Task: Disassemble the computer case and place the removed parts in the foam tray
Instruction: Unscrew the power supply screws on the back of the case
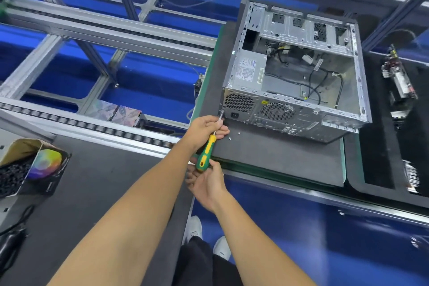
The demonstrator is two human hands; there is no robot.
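Both forearms reach up from the bottom edge. On the left I see a cardboard box (22, 160) of small black parts. My left hand (206, 126) pinches the screwdriver (205, 154) shaft at the computer case (294, 72) rear corner; my right hand (206, 183) grips the handle. I'd keep the tip square and press in while turning. Two loose screws (234, 135) lie just beside. Farther right, the foam tray (380, 169) holds removed parts.

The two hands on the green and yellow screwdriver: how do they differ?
The left hand holds the metal shaft near the grey computer case; the right hand grips the handle end of the green and yellow screwdriver. The left is farther from the camera, the right nearer. Both hold one tool.
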